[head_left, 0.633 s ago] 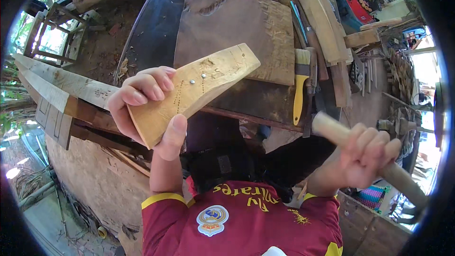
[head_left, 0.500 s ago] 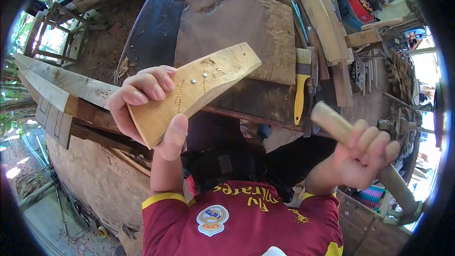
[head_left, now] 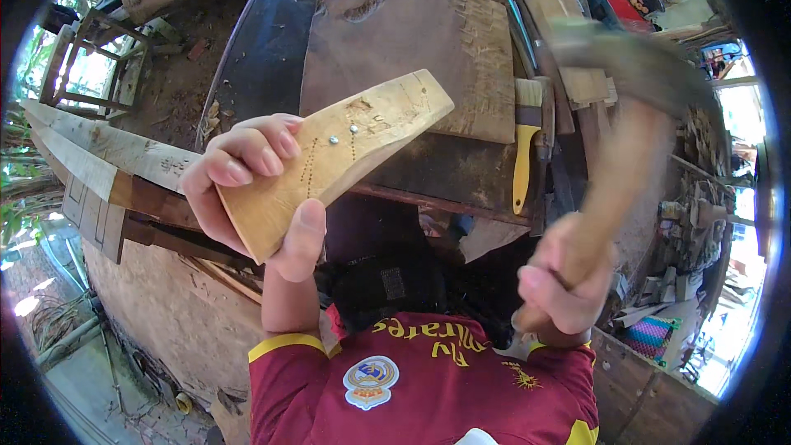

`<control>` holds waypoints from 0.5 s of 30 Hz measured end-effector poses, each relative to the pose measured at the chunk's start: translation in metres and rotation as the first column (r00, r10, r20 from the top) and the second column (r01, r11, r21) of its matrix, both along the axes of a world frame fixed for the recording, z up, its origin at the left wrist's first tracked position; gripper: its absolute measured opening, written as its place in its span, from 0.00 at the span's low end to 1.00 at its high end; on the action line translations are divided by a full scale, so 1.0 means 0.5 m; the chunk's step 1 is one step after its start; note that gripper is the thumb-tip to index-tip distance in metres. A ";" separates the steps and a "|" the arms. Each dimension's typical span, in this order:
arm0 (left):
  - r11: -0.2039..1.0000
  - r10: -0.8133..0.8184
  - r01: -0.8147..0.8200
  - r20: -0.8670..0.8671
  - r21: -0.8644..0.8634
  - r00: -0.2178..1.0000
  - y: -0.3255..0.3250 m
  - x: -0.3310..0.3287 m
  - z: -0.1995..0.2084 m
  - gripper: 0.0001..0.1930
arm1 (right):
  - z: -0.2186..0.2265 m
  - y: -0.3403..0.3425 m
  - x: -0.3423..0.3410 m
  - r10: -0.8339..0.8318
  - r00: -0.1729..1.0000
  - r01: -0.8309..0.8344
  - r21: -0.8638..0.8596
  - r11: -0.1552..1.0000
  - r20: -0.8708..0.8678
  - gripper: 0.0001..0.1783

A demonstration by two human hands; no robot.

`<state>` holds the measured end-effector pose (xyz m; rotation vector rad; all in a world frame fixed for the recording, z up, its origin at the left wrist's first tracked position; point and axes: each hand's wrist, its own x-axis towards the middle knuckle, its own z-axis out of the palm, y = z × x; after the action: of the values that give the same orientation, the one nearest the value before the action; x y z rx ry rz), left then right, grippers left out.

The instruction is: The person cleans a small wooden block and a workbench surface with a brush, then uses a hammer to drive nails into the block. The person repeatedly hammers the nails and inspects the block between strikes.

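The left hand [head_left: 243, 155] pinches a tapered pale-yellow wooden block [head_left: 367, 136]; right, the right hand [head_left: 574, 276] clasps a blurred wooden-handled hammer [head_left: 630, 165].

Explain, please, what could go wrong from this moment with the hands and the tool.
The wooden piece shows no support besides the left hand, so a blow from the hammer-like tool in the right hand might twist it loose.
The left fingers sit near the two metal studs, so a missed strike might hurt them.
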<state>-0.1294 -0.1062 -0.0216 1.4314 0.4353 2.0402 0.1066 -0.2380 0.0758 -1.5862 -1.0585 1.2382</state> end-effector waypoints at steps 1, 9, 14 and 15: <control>1.000 -0.001 0.002 0.012 -0.012 1.000 0.002 0.002 0.000 0.26 | -0.008 -0.005 0.004 -0.024 0.999 0.028 0.164 0.986 -0.026 0.12; 1.000 -0.018 0.018 0.017 -0.012 1.000 0.003 -0.002 0.000 0.26 | -0.035 0.058 0.024 0.133 0.986 0.020 0.867 0.498 -0.099 0.12; 1.000 0.010 -0.009 0.009 -0.018 1.000 -0.001 -0.005 -0.004 0.26 | -0.085 0.037 -0.039 -0.065 0.972 0.167 0.466 0.869 -0.227 0.14; 1.000 0.011 -0.011 0.012 -0.017 1.000 -0.001 -0.003 -0.004 0.26 | -0.078 0.038 -0.040 -0.019 0.966 0.083 0.239 0.967 -0.259 0.14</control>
<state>-0.1311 -0.1068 -0.0236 1.4083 0.4551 2.0481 0.0866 -0.2188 0.0365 -1.2202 -0.9582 1.1871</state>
